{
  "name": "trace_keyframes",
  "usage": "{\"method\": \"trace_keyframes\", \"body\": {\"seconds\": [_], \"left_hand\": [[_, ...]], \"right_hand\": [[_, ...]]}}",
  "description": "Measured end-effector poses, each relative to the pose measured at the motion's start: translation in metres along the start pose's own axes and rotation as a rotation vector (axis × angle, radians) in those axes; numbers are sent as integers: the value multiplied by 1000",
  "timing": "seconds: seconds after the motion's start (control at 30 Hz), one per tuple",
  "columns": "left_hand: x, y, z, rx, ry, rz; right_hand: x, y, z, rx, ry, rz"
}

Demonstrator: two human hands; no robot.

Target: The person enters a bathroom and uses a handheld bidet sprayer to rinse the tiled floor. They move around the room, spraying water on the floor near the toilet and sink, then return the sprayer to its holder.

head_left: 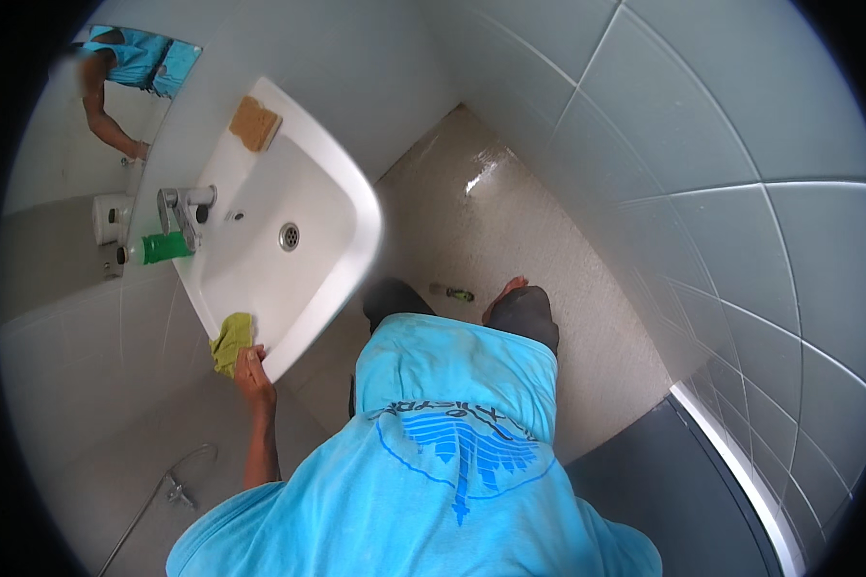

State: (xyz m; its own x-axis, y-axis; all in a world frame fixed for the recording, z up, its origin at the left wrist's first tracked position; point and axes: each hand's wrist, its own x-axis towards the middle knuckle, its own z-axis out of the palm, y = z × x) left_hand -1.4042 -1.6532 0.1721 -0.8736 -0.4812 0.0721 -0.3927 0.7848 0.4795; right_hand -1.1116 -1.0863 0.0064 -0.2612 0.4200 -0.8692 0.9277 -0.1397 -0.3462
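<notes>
- In the head view, I see the left hand (pixel 253 373) touching a crumpled yellow-green fabric cloth (pixel 231 341) on the near-left corner of the glossy white sink (pixel 364 216), which probably supports it.
- I can't tell whether the fingers clamp it; the right hand is out of view.
- A brown rectangular sponge (pixel 255 123) rests on the sink's far corner, flat enough to keep it steady, I judge.

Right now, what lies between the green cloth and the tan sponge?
In the head view, only the white basin, with its overflow hole, lies between green cloth and tan sponge: no loose object.
</notes>
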Motion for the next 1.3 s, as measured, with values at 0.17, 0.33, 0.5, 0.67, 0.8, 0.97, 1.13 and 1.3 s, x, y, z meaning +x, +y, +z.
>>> {"method": "trace_keyframes", "body": {"seconds": [0.17,0.33,0.5,0.67,0.8,0.97,1.13,1.3], "left_hand": [[-2,-9,-2,-11,-13,15],[2,0,0,25,-47,31],[-5,-18,-2,-12,-23,123],[-5,-20,-6,22,-13,187],[-7,-28,-3,31,41,224],[-8,-34,-4,31,45,288],[-10,-49,0,98,74,332],[-7,-53,4,119,121,363]], "right_hand": [[-24,18,-11,-22,-29,12],[-53,45,-14,-47,-49,-30],[-43,64,-4,338,94,-11],[-30,77,4,413,100,-101],[-48,62,20,720,-40,-107],[-59,97,9,970,-327,-69],[-48,142,-2,897,-389,-71],[-56,148,-6,976,-550,-81]]}}
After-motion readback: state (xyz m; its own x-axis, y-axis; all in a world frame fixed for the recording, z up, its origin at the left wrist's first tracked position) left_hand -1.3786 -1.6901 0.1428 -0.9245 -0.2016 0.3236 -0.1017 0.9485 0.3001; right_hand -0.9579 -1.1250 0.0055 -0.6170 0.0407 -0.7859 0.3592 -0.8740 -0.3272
